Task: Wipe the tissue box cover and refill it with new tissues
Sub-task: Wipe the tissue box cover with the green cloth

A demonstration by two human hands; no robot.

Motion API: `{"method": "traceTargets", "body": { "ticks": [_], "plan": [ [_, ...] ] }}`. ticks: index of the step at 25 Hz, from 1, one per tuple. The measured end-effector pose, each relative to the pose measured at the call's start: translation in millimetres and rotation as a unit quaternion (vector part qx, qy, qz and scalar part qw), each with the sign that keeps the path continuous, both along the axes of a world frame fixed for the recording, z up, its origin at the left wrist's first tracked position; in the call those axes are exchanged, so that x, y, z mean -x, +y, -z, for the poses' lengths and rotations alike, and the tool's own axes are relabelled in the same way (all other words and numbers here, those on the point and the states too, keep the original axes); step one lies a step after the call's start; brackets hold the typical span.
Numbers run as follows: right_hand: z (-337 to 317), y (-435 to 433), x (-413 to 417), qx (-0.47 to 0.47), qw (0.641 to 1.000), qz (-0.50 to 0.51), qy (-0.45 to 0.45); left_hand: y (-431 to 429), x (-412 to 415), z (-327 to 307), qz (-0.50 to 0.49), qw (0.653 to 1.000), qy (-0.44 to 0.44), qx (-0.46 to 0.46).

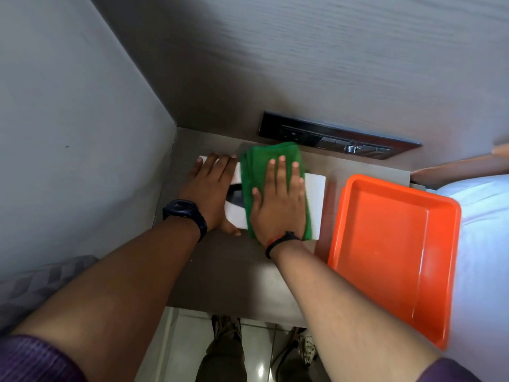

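Observation:
A white tissue box cover [315, 199] lies flat on the brown bedside table, its dark slot partly showing between my hands. A folded green cloth [264, 161] is spread over its middle. My right hand [278, 199] lies flat on the cloth, fingers together, pressing it onto the cover. My left hand [210, 186] rests on the cover's left end, palm down with fingers spread, thumb against the near edge. No tissues are in view.
An orange plastic tray [391, 252] stands right of the cover, overhanging the table toward a white bed [484, 244]. A black socket panel [336, 136] is set in the back wall. A grey wall closes the left side. My shoes show on the tiled floor below.

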State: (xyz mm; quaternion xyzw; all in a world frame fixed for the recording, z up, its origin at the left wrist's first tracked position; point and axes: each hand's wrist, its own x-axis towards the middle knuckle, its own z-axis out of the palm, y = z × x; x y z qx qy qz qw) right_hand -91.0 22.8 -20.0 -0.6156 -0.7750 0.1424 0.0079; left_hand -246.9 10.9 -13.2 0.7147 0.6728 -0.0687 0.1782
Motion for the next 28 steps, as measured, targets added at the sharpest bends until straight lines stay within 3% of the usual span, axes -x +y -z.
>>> {"method": "traceTargets", "body": {
  "ticks": [5, 11, 17, 20, 23, 25, 28],
  "plan": [
    [1.5, -16.0, -25.2, 0.009, 0.992, -0.123, -0.007, 0.2, -1.0, -1.4, -0.003, 1.0, -0.007, -0.002],
    [-1.0, -13.8, -56.8, -0.009, 0.999, -0.049, -0.002, -0.9, -0.7, 1.7, -0.008, 1.0, -0.009, 0.004],
    [2.3, -14.3, -1.8, -0.011, 0.995, 0.092, 0.025, -0.2, 0.8, 6.9, -0.009, 1.0, -0.027, -0.009],
    [-1.7, -14.8, 16.1, 0.017, 0.997, 0.048, 0.056, 3.0, 6.1, 4.1, -0.006, 0.999, -0.049, 0.012],
    [-10.5, -14.5, 6.5, 0.031, 0.988, -0.019, 0.15, 3.5, 12.5, -10.7, -0.028, 0.991, -0.123, 0.046],
    [-11.5, -6.9, -19.1, -0.016, 0.979, 0.011, 0.202, 2.7, 6.8, -23.9, -0.054, 0.989, -0.136, -0.024],
    [-1.6, 16.9, -65.5, -0.048, 0.975, 0.113, 0.184, 7.4, -31.1, -28.1, -0.03, 0.982, -0.116, -0.145]
  ]
}}
